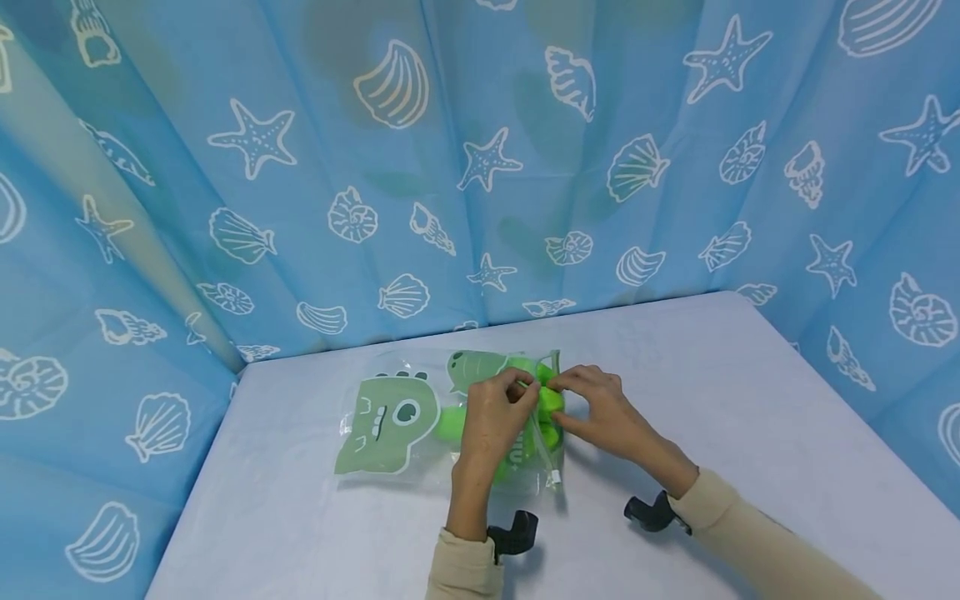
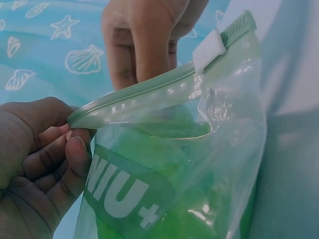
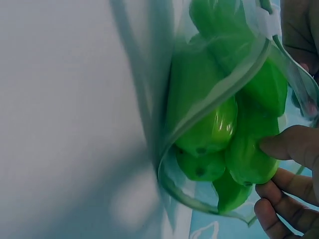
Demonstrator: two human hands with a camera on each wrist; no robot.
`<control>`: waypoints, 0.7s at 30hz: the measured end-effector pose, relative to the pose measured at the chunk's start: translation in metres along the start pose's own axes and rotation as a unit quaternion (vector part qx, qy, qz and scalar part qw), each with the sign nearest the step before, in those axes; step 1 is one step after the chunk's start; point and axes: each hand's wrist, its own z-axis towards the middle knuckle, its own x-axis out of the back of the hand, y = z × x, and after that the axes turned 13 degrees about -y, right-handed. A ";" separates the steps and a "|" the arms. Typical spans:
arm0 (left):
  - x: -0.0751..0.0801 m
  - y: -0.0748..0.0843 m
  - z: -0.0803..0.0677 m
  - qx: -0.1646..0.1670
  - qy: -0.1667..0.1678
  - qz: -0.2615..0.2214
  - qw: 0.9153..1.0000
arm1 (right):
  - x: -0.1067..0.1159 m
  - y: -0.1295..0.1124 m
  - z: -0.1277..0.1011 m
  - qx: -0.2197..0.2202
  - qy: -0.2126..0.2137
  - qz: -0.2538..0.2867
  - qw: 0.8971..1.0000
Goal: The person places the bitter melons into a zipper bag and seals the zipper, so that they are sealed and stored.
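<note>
Head view: at work with left hand (image 1: 491, 417) and right hand (image 1: 600, 408) close together, at one end of a clear, pliable plastic bag (image 1: 442, 467) lying on a smooth, white-covered table (image 1: 712, 383); backed by a softly folded blue curtain (image 1: 322, 158) patterned with white shells and starfish. Decorated with a flat, blocky green creature print (image 1: 386, 425); filled with bright green, rounded pieces (image 1: 551, 402). Left wrist view: pinching one end of the bag's ridged green zip strip (image 2: 139, 91) narrowly between left thumb and fingers, with a boxy white slider (image 2: 208, 51) near the other end, and pale, bold letters (image 2: 117, 191) below on creased, shiny film. Right wrist view: holding one glossy green piece (image 3: 249, 149) inside a gaping, curved rim (image 3: 212, 107), with right thumb on its smooth side and fingertips near its dark-spotted end; packed against other plump, elongated shapes, tightly clustered behind translucent plastic.
</note>
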 end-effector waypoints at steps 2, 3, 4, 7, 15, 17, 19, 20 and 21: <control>0.000 -0.001 0.000 0.000 0.003 0.003 1.000 | -0.003 -0.003 0.003 0.005 0.002 0.005 1.000; 0.000 -0.002 0.000 -0.001 0.004 0.004 1.000 | -0.004 -0.003 0.004 0.006 0.003 0.006 1.000; 0.000 -0.002 0.000 -0.001 0.006 0.005 1.000 | -0.006 -0.004 0.005 0.006 0.003 0.007 1.000; 0.001 -0.003 0.000 -0.005 0.008 0.005 1.000 | -0.010 -0.006 0.008 0.004 0.007 0.009 1.000; 0.003 -0.003 0.003 -0.008 0.005 -0.004 1.000 | -0.015 -0.010 0.014 -0.019 0.007 0.020 1.000; 0.003 -0.004 0.002 -0.007 0.004 -0.009 1.000 | -0.014 -0.010 0.014 -0.026 0.006 0.031 0.999; 0.004 -0.004 0.001 -0.005 0.000 -0.020 1.000 | -0.012 -0.010 0.014 -0.029 0.012 0.046 0.998; 0.004 -0.004 0.000 -0.003 -0.002 -0.023 1.000 | -0.011 -0.010 0.014 -0.032 0.017 0.051 0.998; 0.004 -0.004 0.000 -0.001 -0.003 -0.027 1.000 | -0.009 -0.010 0.015 -0.033 0.024 0.057 0.998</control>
